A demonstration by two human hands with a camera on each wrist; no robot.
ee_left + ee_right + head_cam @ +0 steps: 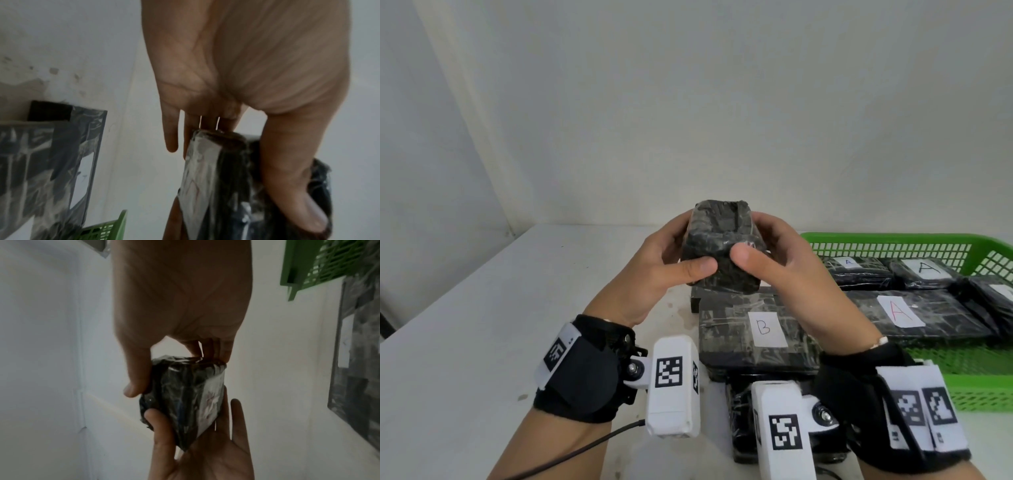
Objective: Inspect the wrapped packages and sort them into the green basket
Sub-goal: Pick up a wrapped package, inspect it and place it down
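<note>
Both hands hold a small black wrapped package (pixel 719 240) up above the table, in front of me. My left hand (pixel 671 263) grips its left side, thumb on the near face. My right hand (pixel 767 257) grips its right side the same way. A white label shows on the package's underside (pixel 211 400) in the right wrist view; its letter is unreadable. The left wrist view shows the package (pixel 222 178) under my left thumb. The green basket (pixel 893 240) stands at the right and holds several black packages marked A (pixel 900 310).
A flat black package labelled B (pixel 763 327) lies on the white table (pixel 482 308) just below my hands, stacked on more black packages (pixel 739 411). A white wall rises behind the table. A cable (pixel 585 445) trails from my left wrist.
</note>
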